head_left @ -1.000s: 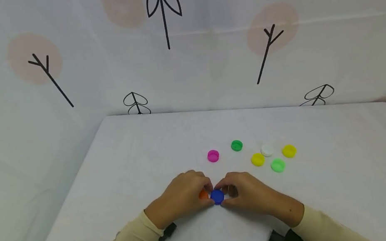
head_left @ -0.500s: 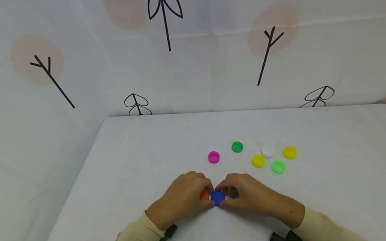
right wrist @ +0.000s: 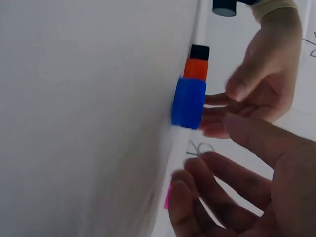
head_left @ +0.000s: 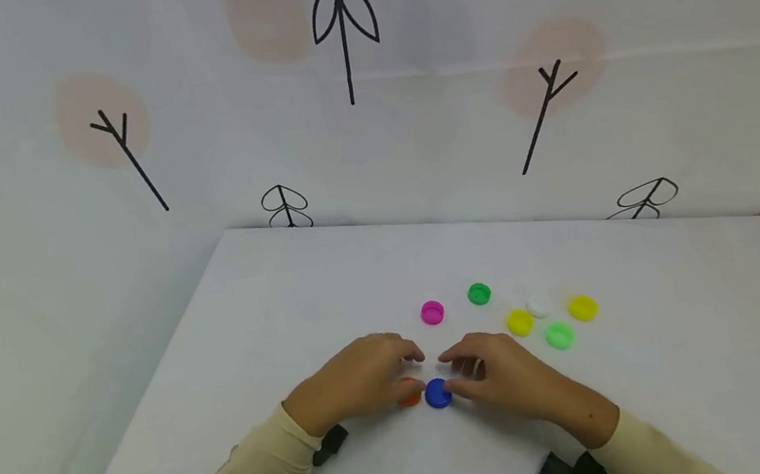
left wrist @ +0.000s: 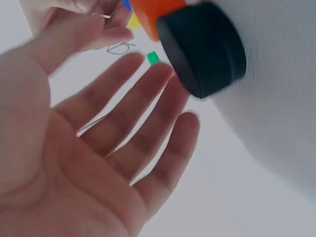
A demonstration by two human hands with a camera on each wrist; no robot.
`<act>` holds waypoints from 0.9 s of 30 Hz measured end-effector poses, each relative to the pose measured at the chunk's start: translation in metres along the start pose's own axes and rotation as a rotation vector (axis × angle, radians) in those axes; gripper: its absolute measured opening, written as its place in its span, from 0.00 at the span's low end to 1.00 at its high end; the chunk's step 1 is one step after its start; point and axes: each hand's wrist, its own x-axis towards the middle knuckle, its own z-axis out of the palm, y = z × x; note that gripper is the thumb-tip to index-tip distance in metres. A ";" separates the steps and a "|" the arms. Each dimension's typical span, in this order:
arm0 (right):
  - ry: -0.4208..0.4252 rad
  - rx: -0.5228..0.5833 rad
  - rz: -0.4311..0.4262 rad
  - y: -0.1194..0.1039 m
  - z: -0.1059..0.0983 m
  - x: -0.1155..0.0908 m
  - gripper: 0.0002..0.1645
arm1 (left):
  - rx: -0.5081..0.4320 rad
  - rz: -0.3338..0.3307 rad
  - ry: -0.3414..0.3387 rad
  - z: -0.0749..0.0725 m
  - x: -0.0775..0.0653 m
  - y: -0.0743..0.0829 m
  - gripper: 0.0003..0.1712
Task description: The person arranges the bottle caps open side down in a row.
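A blue bottle cap (head_left: 438, 397) lies on the white table between the two hands. Just left of it is an orange cap (head_left: 411, 395), partly covered by the left hand (head_left: 359, 385). A black cap (left wrist: 210, 49) stands beyond the orange one in the left wrist view; the left hand hides it from the head camera. The left fingers are spread and relaxed around the orange cap, holding nothing. With thumb and fingers parted, the right hand (head_left: 502, 375) hovers beside the blue cap; in the right wrist view its thumb appears apart from the cap. The three caps form a row.
Farther back lie loose caps: pink (head_left: 433, 312), dark green (head_left: 479, 293), white (head_left: 538, 305), light green (head_left: 560, 335), one yellow (head_left: 520, 322) and another yellow (head_left: 583, 308). A patterned cloth wall (head_left: 440, 144) borders the table's far and left edges.
Both hands have let go of the blue cap, and their fingers have spread apart. The cap stays beside the orange one. The head view has shifted slightly.
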 end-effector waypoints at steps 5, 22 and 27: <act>0.138 -0.056 0.071 0.004 -0.009 0.011 0.16 | -0.023 -0.114 0.007 -0.013 0.016 -0.004 0.19; 0.171 -0.074 0.217 0.019 -0.014 0.053 0.26 | 0.049 -0.179 -0.025 -0.018 0.069 -0.011 0.20; 0.156 -0.069 0.218 0.018 -0.015 0.056 0.24 | 0.049 -0.168 -0.029 -0.018 0.076 -0.008 0.21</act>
